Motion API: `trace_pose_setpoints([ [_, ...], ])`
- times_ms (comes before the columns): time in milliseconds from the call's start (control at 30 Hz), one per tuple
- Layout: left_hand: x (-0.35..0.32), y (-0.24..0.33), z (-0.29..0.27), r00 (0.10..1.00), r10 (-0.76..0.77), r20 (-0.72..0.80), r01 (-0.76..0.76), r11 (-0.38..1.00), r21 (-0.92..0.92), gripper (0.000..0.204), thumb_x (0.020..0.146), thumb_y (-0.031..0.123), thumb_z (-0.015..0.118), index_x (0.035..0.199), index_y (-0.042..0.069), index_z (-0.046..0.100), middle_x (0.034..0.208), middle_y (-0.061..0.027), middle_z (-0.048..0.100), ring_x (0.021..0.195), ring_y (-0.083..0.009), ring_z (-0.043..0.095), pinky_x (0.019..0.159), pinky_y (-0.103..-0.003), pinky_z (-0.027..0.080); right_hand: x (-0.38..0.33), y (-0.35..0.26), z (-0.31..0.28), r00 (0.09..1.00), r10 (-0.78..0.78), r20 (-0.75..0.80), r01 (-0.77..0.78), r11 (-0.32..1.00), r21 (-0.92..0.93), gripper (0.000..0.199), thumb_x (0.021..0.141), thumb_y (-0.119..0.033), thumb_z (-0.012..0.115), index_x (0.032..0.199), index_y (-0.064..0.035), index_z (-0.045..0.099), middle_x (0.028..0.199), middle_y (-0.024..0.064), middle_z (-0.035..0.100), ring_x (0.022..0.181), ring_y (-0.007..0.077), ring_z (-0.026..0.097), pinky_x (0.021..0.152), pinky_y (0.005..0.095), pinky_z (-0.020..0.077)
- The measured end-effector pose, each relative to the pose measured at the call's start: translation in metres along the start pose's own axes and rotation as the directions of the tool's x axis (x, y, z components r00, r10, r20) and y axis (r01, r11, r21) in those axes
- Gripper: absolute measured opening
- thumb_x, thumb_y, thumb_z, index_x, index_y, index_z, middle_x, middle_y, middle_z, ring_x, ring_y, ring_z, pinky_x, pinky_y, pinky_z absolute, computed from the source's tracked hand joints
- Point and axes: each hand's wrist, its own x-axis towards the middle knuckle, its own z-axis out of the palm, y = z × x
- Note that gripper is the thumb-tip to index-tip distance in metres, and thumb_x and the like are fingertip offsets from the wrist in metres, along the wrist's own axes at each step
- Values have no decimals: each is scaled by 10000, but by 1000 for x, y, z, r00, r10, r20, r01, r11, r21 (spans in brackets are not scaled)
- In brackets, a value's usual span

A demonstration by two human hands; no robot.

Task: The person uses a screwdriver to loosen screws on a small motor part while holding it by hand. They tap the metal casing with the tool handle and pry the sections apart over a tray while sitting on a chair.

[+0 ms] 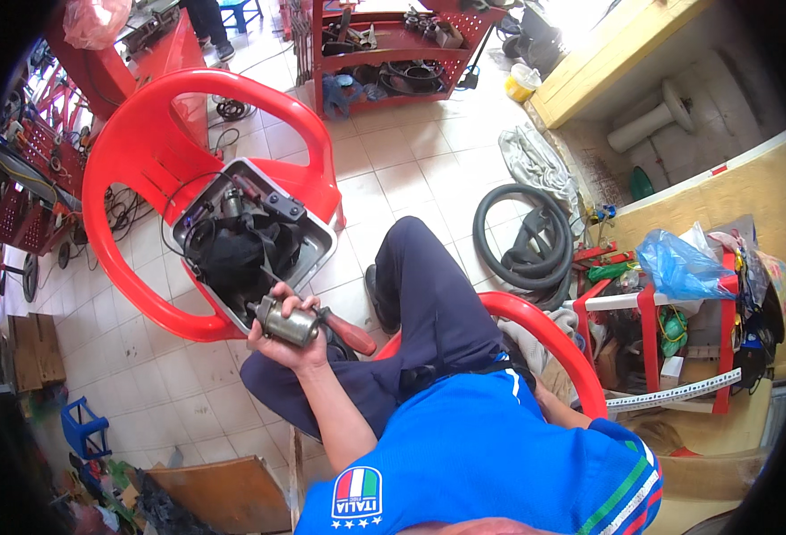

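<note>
Left hand (284,334) clamped around a small metal motor (286,323), dull grey cylinder, held just in front of the red plastic chair (134,143). Also gripped in the same hand: a screwdriver (347,332) with a red handle, handle sticking out to the side away from the chair, toward the raised knee. Fingers wrapped over the top of the motor, palm under it. Right hand out of view, hidden behind the blue shirt (491,446); cannot tell whether apart or together. On the seat of the red plastic chair: an open grey metal case (317,245), tilted, packed with black parts and wires (232,254); motor just at its near lower edge, close to touching, contact unclear. Dark blue trousers (420,294), knee bent up, beside the chair on the side toward the shirt. Second red chair (554,343) under the seated body, only its curved arm showing. Beyond the red plastic chair, farther back: red metal shelf cart (393,53) loaded with tools and dark parts. Well apart from the chair, past the knee: coiled black hose (522,236) on the tiled floor (393,169), grey cloth bundle (531,156) behind it. Farther out still: red and white rack (647,330) with a blue plastic bag (678,267) on top. Near side of the chair, low corner: small blue stool (85,428) and a wooden board (228,495).
</note>
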Motion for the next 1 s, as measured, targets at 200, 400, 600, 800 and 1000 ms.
trace_pose_setpoints([
  [200,4,7,-9,1000,17,4,-16,997,-75,503,794,319,658,1182,62,464,1178,-75,519,805,-126,604,846,-389,362,-16,-19,22,999,14,-36,-17,996,-84,529,988,-547,480,1257,-106,595,1187,117,665,1003,255,655,872,445,528],
  [400,2,0,-11,999,28,-33,-29,999,-42,452,810,349,620,1140,61,510,1168,-84,525,796,-135,605,834,-404,376,-21,-47,34,999,20,-44,-27,986,-163,508,985,-542,500,1221,-106,614,1129,106,690,952,223,675,834,412,546],
  [600,-4,-14,-10,999,4,-43,-3,1000,23,455,820,356,610,1148,62,494,1152,-104,533,792,-150,613,822,-409,394,-33,-70,62,990,-88,-110,51,952,-303,476,988,-526,516,1186,-108,629,1051,88,713,893,183,693,789,373,563],
  [800,-11,-39,-11,998,-7,-66,14,994,111,486,835,367,593,1189,53,480,1160,-112,537,796,-154,615,799,-410,414,-47,-65,71,975,-209,-72,165,904,-394,493,1010,-518,485,1170,-82,653,1018,85,738,848,170,708,759,336,569],
  [1000,-22,-59,-17,997,-73,-20,75,983,169,551,833,367,571,1287,76,461,1143,-120,558,798,-156,598,801,-417,450,-45,-78,92,947,-307,98,243,482,-842,718,966,-634,459,1342,-33,573,1286,181,628,1185,259,601,996,363,457],
])
